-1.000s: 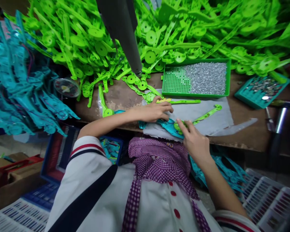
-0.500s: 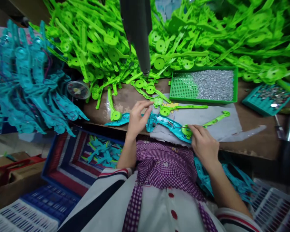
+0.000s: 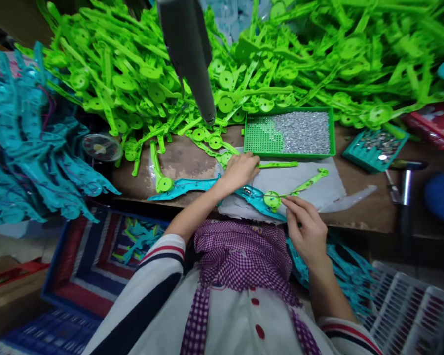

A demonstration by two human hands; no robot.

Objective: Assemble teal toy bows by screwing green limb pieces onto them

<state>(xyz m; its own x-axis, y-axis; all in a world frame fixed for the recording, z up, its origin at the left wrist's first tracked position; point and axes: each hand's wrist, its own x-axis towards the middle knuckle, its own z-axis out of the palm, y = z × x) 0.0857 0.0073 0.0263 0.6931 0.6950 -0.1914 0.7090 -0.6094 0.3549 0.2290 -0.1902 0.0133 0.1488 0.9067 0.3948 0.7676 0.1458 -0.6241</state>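
Observation:
A teal plastic toy piece point(image 3: 257, 198) lies on a white sheet point(image 3: 320, 183) at the front of the wooden bench, with a green piece point(image 3: 299, 188) laid on it, its round disc end over the teal one. My right hand point(image 3: 305, 224) pinches at that disc with thumb and fingertips. My left hand point(image 3: 240, 169) is curled over another green piece point(image 3: 277, 164) just behind the teal one, fingers closed on its near end. A second teal piece point(image 3: 185, 187) stretches left along the bench edge.
A huge heap of green plastic parts point(image 3: 140, 74) fills the back of the bench. A grey machine column point(image 3: 190, 54) hangs above. A green tray of small silver screws point(image 3: 294, 133) and a teal tray point(image 3: 375, 148) stand right. Teal parts point(image 3: 29, 143) pile at the left.
My left hand moved from the teal piece's left end rightward onto the green piece behind it. My right hand stayed at the green disc. The view shifted slightly.

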